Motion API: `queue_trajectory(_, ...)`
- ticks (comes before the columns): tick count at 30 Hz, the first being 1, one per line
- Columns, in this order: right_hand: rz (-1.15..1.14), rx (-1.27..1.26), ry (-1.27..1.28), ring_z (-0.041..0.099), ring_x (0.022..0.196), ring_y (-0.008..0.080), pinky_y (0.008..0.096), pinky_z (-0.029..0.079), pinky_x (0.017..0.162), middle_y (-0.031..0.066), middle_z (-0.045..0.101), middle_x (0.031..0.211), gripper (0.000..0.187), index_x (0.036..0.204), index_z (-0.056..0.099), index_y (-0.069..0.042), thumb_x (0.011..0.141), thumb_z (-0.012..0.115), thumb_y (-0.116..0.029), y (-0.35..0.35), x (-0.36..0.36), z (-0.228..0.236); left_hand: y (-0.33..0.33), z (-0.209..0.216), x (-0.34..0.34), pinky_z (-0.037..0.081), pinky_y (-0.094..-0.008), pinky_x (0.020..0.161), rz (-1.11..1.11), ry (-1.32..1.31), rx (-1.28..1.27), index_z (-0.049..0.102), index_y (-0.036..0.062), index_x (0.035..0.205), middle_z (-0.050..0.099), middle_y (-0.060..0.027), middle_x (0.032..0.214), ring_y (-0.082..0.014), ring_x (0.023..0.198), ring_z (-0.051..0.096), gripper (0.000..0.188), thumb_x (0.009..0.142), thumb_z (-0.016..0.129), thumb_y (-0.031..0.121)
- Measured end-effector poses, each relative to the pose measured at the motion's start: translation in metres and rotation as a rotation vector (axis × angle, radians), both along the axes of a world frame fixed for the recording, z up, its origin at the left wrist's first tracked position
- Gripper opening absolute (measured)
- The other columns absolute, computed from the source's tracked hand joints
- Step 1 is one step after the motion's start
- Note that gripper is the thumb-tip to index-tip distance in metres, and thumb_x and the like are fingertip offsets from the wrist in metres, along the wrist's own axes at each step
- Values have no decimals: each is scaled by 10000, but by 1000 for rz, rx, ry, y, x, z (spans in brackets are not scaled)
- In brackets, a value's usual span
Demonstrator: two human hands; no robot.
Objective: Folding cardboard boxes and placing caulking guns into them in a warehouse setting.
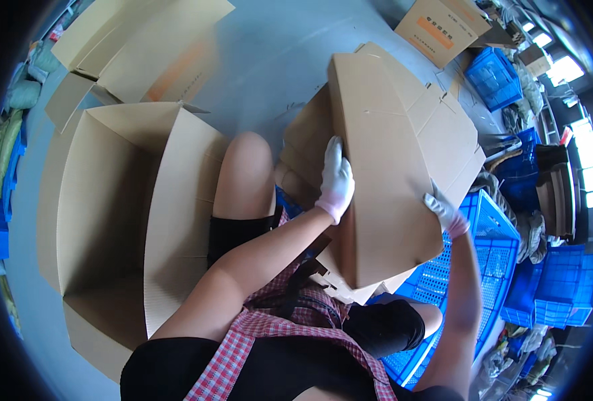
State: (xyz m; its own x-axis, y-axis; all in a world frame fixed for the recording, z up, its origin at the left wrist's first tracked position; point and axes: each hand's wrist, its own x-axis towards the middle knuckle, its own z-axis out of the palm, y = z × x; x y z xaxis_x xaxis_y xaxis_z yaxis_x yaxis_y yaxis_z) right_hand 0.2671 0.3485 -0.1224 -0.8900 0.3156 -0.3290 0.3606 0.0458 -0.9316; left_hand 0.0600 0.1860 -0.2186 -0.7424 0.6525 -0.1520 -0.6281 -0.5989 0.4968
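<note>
A closed brown cardboard box (385, 154) is tilted in front of me, held between both hands. My left hand (336, 179), in a white glove, presses against its left side with the fingers together and pointing up. My right hand (445, 211), also gloved, grips the box's right edge near its lower corner. Behind and beside the box lie flat cardboard sheets (451, 137) with creases and slots. To my left stands an open carton (184, 200), with its inside in shadow and nothing visible in it.
Another open carton (166, 60) with an orange stripe stands at the far left. A closed carton (440, 30) is at the far right. A blue plastic crate (487, 247) sits by my right arm, with more blue crates (564, 287) beyond. Green sacks (9, 147) line the left edge.
</note>
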Motion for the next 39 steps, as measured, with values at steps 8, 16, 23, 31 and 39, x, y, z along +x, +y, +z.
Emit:
queue_trajectory(8, -473, -55, 638, 439, 1282, 310, 442, 388, 1071, 140, 319, 1487, 842, 1544, 72, -189, 883, 582, -303, -164, -72, 29, -40, 132, -134, 276, -349, 1118, -464, 783, -406, 322, 11, 1457, 379, -172, 1473, -218, 1375, 326, 701, 937, 550, 422)
queue_trajectory(16, 351, 112, 1064, 302, 1385, 290, 423, 235, 1137, 187, 189, 1550, 905, 1530, -17, -55, 873, 597, -158, -329, -207, 105, -392, 247, -201, 410, -325, 1052, -88, 588, -399, 436, 51, 1404, 480, -84, 1402, -183, 1226, 510, 618, 984, 436, 505)
queue_trajectory(23, 335, 471, 1203, 370, 1301, 437, 460, 311, 1093, 334, 95, 1488, 999, 1491, 43, 49, 805, 701, -259, -401, -264, 126, -567, 303, -280, 387, -311, 1060, -108, 665, -616, 475, 51, 1373, 492, -70, 1393, -174, 1241, 489, 530, 993, 436, 419)
queue_trajectory(31, 667, 289, 921, 526, 1044, 575, 432, 511, 910, 491, -19, 1406, 1134, 1466, -62, 38, 773, 744, -355, -473, -270, 75, -587, 318, -269, 336, -283, 1088, -179, 658, -965, 512, 41, 1336, 500, -50, 1390, -157, 1280, 446, 407, 1004, 454, 269)
queue_trajectory(39, 1088, 751, 1034, 506, 1222, 231, 406, 271, 1138, 39, 579, 1204, 806, 1423, 397, -272, 702, 757, -286, -488, -249, 12, -597, 196, -227, 434, -377, 1002, -480, 218, -1562, 511, 23, 1332, 571, -113, 1300, -182, 1171, 541, 587, 934, 563, 452)
